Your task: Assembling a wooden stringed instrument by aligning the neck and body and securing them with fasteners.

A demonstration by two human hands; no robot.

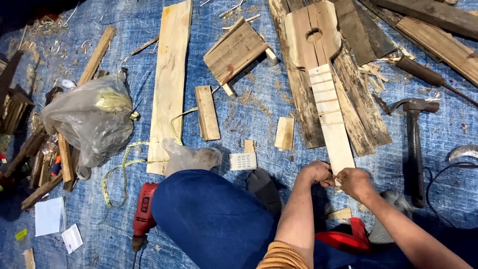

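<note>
Down on the blue woven tarp (259,119), the person sits with one knee in blue trousers (209,214) raised. Both hands meet at the near end of a pale wooden guitar-shaped piece (323,94), which has a round hole in its body and a long neck with cut lines across it. The left hand (316,173) is closed in a pinch at the left side of the neck end. The right hand (354,182) is also closed, with its fingers pinching the lower edge of the same end; whether it holds some small thing there cannot be told. The guitar-shaped piece lies flat on dark old planks (358,99), with its body far from the person and its neck pointing toward the hands. To the right of it lies a dark claw hammer (414,149). A red electric drill (143,209) lies beside the knee, and a yellow measuring tape (122,167) curls near a long pale board (170,84).
</note>
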